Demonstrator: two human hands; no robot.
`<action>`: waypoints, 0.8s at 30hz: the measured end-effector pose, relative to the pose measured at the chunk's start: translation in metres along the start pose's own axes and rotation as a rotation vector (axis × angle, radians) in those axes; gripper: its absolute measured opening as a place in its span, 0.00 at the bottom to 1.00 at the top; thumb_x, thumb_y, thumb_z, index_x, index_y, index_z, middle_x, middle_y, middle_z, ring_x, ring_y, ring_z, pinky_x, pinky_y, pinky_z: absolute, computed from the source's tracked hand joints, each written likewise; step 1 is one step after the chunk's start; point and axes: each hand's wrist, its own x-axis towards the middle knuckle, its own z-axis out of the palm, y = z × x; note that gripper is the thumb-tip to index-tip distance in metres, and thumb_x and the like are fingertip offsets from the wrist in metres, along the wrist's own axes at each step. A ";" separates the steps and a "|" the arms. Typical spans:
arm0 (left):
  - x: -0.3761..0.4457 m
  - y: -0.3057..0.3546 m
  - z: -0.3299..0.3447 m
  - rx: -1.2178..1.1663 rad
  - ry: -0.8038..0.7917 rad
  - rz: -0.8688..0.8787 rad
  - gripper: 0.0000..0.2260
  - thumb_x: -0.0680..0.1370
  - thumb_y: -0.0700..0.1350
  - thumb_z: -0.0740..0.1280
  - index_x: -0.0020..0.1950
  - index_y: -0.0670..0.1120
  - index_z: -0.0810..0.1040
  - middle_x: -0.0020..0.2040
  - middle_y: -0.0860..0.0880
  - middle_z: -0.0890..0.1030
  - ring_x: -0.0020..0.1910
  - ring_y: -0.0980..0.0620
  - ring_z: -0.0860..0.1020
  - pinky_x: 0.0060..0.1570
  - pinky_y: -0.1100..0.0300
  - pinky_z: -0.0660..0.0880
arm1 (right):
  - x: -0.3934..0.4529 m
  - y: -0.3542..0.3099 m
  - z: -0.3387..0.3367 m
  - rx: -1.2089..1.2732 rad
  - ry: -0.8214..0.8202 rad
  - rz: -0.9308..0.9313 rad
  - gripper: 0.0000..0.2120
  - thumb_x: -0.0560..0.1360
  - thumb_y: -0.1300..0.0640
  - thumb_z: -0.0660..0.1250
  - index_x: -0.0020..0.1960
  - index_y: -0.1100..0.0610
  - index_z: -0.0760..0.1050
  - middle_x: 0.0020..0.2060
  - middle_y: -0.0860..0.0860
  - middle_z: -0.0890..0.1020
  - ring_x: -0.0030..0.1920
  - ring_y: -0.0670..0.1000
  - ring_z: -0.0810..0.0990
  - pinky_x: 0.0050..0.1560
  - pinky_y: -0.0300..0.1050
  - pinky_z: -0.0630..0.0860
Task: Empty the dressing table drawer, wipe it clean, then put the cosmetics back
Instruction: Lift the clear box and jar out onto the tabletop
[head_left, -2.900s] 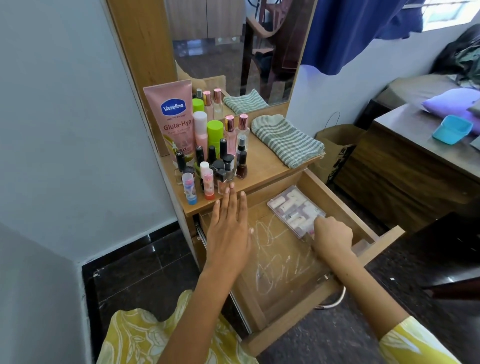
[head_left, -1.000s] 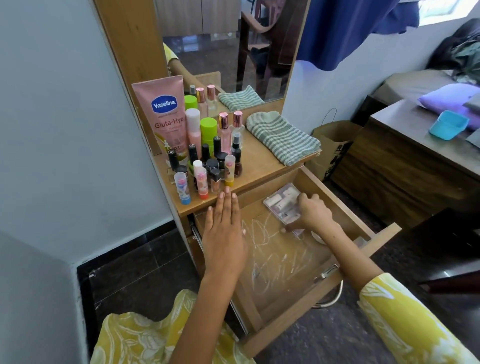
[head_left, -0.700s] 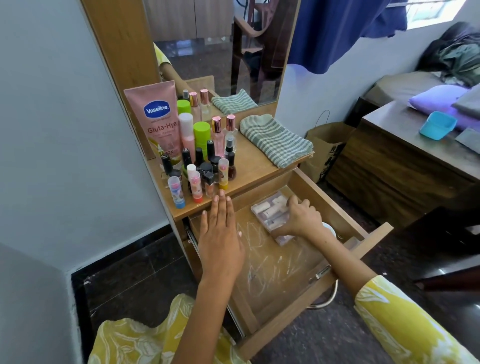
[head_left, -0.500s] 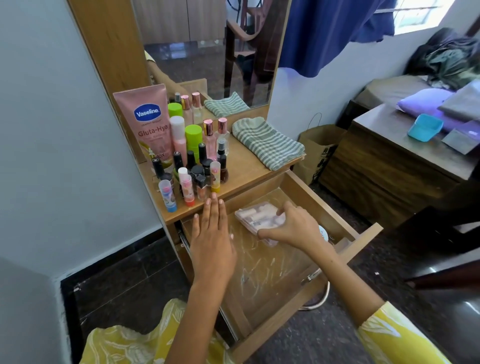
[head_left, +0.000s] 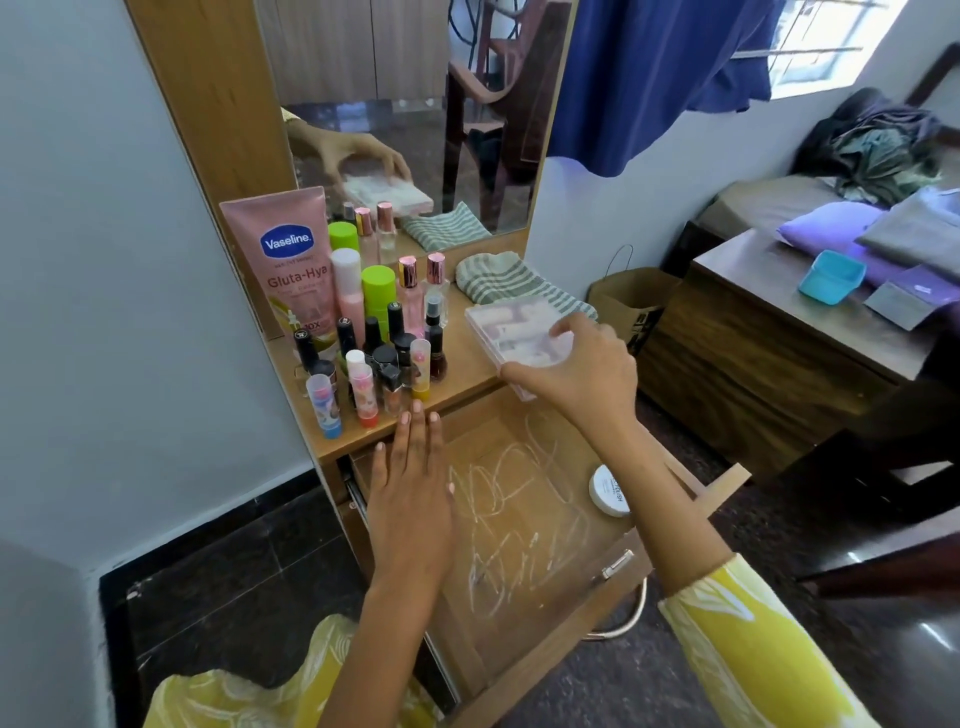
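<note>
The wooden drawer (head_left: 717, 480) is pulled open, its bottom marked with white scribbles. A round white compact (head_left: 607, 491) lies at its right side. My right hand (head_left: 576, 371) grips a clear plastic case of pale cosmetics (head_left: 511, 332), held above the right part of the dressing table top (head_left: 462, 358). My left hand (head_left: 410, 483) rests flat, fingers together, on the drawer's left edge. A pink Vaseline tube (head_left: 288, 265) and several small bottles and lip balms (head_left: 374, 343) stand on the left of the top.
A striped green cloth (head_left: 498, 278) lies folded at the back right of the top, under the mirror (head_left: 405, 104). A brown paper bag (head_left: 628, 301) stands on the floor to the right, beside a dark wooden desk (head_left: 769, 332) with a blue tub (head_left: 831, 275).
My right hand took hold of the clear case in the drawer and lifted it up over the table top. The white compact is now uncovered. My left hand stayed on the drawer's edge.
</note>
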 end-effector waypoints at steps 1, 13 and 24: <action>0.000 0.000 0.000 -0.005 -0.004 -0.001 0.31 0.82 0.49 0.49 0.72 0.45 0.28 0.73 0.46 0.27 0.72 0.50 0.29 0.68 0.52 0.31 | 0.007 -0.006 0.006 -0.018 0.001 0.000 0.32 0.58 0.32 0.70 0.53 0.51 0.72 0.53 0.54 0.77 0.56 0.56 0.73 0.56 0.50 0.70; 0.001 0.000 0.001 -0.023 -0.014 -0.016 0.31 0.82 0.49 0.50 0.72 0.47 0.28 0.71 0.47 0.25 0.69 0.51 0.25 0.67 0.52 0.28 | 0.023 -0.029 0.049 -0.129 -0.023 0.048 0.36 0.61 0.35 0.71 0.59 0.57 0.70 0.56 0.60 0.74 0.59 0.61 0.71 0.56 0.52 0.65; 0.001 0.001 0.002 -0.007 -0.030 -0.019 0.30 0.82 0.49 0.49 0.72 0.47 0.28 0.70 0.47 0.24 0.68 0.50 0.24 0.66 0.52 0.28 | 0.028 -0.037 0.057 -0.086 -0.064 0.016 0.34 0.68 0.36 0.69 0.65 0.56 0.71 0.65 0.59 0.71 0.65 0.61 0.67 0.64 0.55 0.63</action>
